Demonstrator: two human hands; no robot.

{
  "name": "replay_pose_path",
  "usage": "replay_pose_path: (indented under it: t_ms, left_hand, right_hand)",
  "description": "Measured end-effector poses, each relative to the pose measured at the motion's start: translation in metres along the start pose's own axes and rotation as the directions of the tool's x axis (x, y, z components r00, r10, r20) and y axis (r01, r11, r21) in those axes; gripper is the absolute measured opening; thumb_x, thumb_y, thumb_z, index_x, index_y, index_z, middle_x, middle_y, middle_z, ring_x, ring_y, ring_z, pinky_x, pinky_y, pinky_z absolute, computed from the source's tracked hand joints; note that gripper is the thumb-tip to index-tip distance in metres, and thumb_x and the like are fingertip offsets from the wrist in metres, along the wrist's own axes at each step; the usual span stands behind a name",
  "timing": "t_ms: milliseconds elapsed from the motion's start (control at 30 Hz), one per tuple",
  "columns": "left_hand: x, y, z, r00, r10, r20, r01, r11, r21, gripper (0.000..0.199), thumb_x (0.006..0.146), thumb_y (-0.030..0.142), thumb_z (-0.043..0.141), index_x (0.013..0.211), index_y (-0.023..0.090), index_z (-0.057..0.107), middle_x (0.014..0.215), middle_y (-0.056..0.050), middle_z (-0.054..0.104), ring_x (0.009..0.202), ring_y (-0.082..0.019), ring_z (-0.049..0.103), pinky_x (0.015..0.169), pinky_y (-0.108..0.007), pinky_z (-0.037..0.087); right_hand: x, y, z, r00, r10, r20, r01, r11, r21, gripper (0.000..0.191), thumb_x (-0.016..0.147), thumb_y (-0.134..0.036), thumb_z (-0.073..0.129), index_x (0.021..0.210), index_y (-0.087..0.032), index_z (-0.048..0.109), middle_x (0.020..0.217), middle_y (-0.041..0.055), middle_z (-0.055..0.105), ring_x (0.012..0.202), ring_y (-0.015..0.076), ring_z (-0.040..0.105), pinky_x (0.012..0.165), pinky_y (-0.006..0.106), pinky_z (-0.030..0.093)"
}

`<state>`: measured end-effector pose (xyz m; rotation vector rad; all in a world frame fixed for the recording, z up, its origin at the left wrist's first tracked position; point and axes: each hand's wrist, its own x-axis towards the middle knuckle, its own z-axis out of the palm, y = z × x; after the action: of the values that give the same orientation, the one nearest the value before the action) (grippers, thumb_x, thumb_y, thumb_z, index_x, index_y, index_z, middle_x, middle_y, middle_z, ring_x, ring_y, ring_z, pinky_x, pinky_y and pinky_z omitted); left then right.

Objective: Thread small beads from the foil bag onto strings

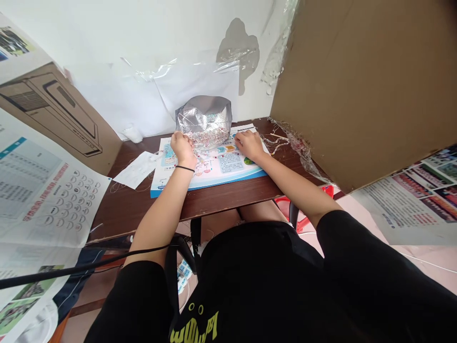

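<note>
A clear-fronted silver bag (205,119) with many small pink and white beads (210,136) in its lower part leans against the wall. It rests at the far edge of a printed white and blue board (228,177). At the bag's left lower corner is my left hand (183,146), its fingers curled closed; what they hold is hidden. My right hand (250,144) rests on the board's right side, fingers bent and pressed together. Anything in its fingertips is too small to make out. Loose red and clear bits (204,156) lie on the board between my hands.
A white paper sheet (137,169) lies on the brown table (121,202) at left. Bead strands (280,140) and crumpled clear plastic (303,155) sit at right. Cardboard panels (357,85) enclose the right side, and a printed box (64,112) the left. A black cable (89,262) crosses below.
</note>
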<state>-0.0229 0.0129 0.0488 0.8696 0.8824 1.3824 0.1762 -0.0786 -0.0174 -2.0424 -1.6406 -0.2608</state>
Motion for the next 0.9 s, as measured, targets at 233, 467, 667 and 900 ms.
replay_pose_path:
  t_ms: [233, 467, 667, 900]
  left_hand:
    - [-0.022, -0.003, 0.002, 0.803, -0.244, 0.544, 0.180, 0.969, 0.169, 0.032, 0.100, 0.022, 0.051, 0.069, 0.020, 0.044, 0.058, 0.005, 0.037, 0.048, -0.006, 0.039, 0.048, -0.020, 0.031]
    - [-0.032, -0.011, -0.002, 0.582, -0.386, 0.716, 0.119, 0.911, 0.394, 0.029, 0.098, 0.031, 0.060, 0.073, 0.018, 0.052, 0.066, 0.002, 0.055, 0.058, -0.007, 0.054, 0.054, -0.019, 0.043]
    - [-0.030, -0.023, -0.003, 0.697, -0.209, 0.686, -0.135, 0.901, 0.411, 0.020, 0.096, 0.031, 0.059, 0.082, 0.016, 0.061, 0.097, -0.006, 0.068, 0.091, -0.015, 0.064, 0.072, -0.029, 0.057]
    - [-0.023, -0.030, -0.002, 0.647, 0.068, 0.759, -0.651, 0.567, 0.504, 0.024, 0.089, 0.018, 0.061, 0.065, 0.017, 0.058, 0.089, -0.006, 0.065, 0.092, -0.018, 0.062, 0.093, -0.036, 0.050]
  right_hand:
    - [0.001, 0.006, 0.008, 1.000, 0.000, 0.017, -0.003, 0.985, 0.172, 0.025, 0.084, -0.010, 0.050, 0.099, -0.018, 0.069, 0.102, 0.0106, 0.073, 0.090, 0.0255, 0.062, 0.079, 0.035, 0.043]
    - [0.003, 0.012, 0.014, 0.997, -0.010, -0.081, 0.038, 0.935, 0.353, 0.037, 0.075, -0.003, 0.042, 0.096, -0.018, 0.069, 0.104, 0.0095, 0.074, 0.095, 0.0245, 0.064, 0.090, 0.037, 0.048]
    - [-0.006, -0.006, 0.001, 0.976, -0.090, -0.196, 0.177, 0.853, 0.491, 0.029, 0.098, -0.035, 0.043, 0.104, -0.019, 0.067, 0.105, 0.0103, 0.074, 0.096, 0.0251, 0.066, 0.088, 0.038, 0.051]
    - [-0.018, -0.029, 0.002, 0.966, -0.251, -0.063, 0.240, 0.775, 0.584, 0.053, 0.093, -0.061, 0.060, 0.128, -0.020, 0.059, 0.099, 0.0079, 0.075, 0.091, 0.0248, 0.069, 0.085, 0.037, 0.052]
